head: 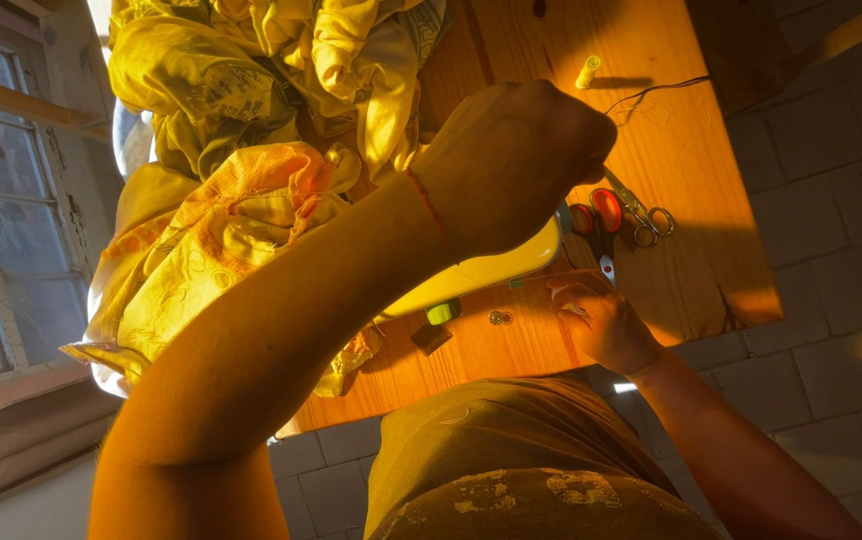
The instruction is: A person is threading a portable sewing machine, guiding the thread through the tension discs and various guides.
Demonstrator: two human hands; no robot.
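My left hand [516, 160] is a closed fist raised over the top of a small pale yellow sewing machine [481, 272] on a wooden table [671, 130]. What the fist grips, if anything, is hidden. My right hand [601, 322] rests at the table's near edge beside the machine's end, fingers curled toward it; whether they pinch anything is unclear. A green knob [442, 312] sticks out under the machine. Orange-handled scissors [596, 222] and small metal snips [643, 215] lie just beyond my right hand.
A heap of yellow and orange printed fabric [241, 200] covers the table's left part. A yellow thread spool [587, 72] and a dark cord [666, 90] lie farther back. A small round metal piece [500, 318] sits near the machine. A window [1, 200] is at left, above the tiled floor [831, 250].
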